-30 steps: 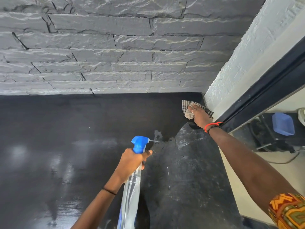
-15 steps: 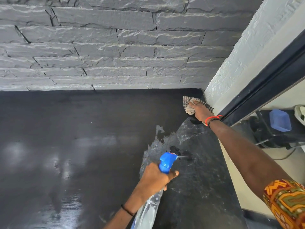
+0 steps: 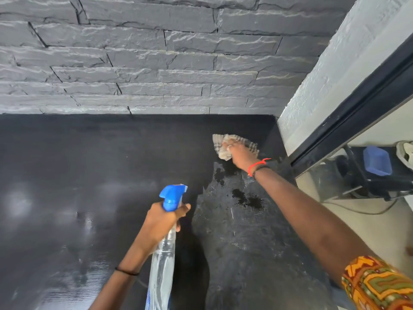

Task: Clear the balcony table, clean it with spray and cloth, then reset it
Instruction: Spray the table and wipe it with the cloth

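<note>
The black balcony table (image 3: 89,175) fills the lower view, with a wet, shiny patch (image 3: 241,220) on its right part. My left hand (image 3: 161,222) grips the neck of a clear spray bottle (image 3: 163,265) with a blue trigger head, held above the table's middle. My right hand (image 3: 240,156) presses a checked cloth (image 3: 223,145) onto the table near its far right corner. Dark droplets lie on the tabletop just below my right wrist.
A grey stone wall (image 3: 156,63) runs along the table's far edge. A white wall and black door frame (image 3: 357,113) close in the right side. Past the frame sits a dark appliance with a blue lid (image 3: 376,161) and cables.
My right hand has slid the cloth left, away from the corner by the white wall. My left hand with the bottle, after shifting right, has moved up and back slightly left.
</note>
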{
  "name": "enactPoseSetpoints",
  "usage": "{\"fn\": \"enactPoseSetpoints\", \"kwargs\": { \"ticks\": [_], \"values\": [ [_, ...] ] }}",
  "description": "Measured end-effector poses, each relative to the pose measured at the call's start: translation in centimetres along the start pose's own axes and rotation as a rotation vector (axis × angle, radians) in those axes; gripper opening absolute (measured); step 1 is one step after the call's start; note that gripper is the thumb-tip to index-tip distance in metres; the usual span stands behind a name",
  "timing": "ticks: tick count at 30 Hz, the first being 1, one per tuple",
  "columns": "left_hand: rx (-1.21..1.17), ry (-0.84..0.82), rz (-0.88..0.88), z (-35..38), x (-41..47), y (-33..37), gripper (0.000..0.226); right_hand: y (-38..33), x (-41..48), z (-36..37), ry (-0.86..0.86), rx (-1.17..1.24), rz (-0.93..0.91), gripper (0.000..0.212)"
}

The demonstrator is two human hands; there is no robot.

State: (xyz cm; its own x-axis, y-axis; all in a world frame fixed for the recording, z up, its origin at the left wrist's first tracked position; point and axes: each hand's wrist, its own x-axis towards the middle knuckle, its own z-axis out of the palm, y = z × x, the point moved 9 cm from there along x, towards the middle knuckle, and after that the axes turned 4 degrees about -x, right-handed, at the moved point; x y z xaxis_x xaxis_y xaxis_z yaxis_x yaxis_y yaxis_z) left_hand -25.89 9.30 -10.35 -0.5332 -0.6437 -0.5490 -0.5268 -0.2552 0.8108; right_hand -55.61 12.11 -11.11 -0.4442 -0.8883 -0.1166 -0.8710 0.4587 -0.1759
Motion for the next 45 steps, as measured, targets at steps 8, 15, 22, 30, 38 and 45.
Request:
{"fn": "enactPoseSetpoints", "kwargs": {
  "ticks": [8, 15, 22, 30, 38, 45],
  "values": [
    [-0.091, 0.023, 0.027, -1.3, 0.1, 0.2, 0.025, -8.1, -10.7, 5.8, 0.018, 0.002, -0.187, 0.058],
    [-0.090, 0.020, 0.049, -2.2, -0.1, 0.6, 0.024, -2.2, -13.9, 5.2, -0.028, -0.019, -0.076, 0.076],
    [-0.074, 0.061, 0.058, -3.6, -1.0, -0.4, 0.024, -6.7, -6.4, 4.0, 0.005, 0.005, -0.012, 0.054],
    [-0.083, 0.065, 0.064, -3.8, -1.7, -0.2, 0.027, -14.0, -16.6, 8.6, -0.102, -0.014, -0.215, 0.074],
    [-0.086, 0.036, 0.089, -3.7, -2.9, -0.3, 0.026, -6.6, -18.5, 5.0, -0.005, -0.038, -0.118, 0.065],
    [-0.073, 0.084, 0.074, -5.1, -4.3, -1.9, 0.024, -13.2, -12.6, 6.3, -0.020, 0.007, -0.103, 0.050]
  ]
}}
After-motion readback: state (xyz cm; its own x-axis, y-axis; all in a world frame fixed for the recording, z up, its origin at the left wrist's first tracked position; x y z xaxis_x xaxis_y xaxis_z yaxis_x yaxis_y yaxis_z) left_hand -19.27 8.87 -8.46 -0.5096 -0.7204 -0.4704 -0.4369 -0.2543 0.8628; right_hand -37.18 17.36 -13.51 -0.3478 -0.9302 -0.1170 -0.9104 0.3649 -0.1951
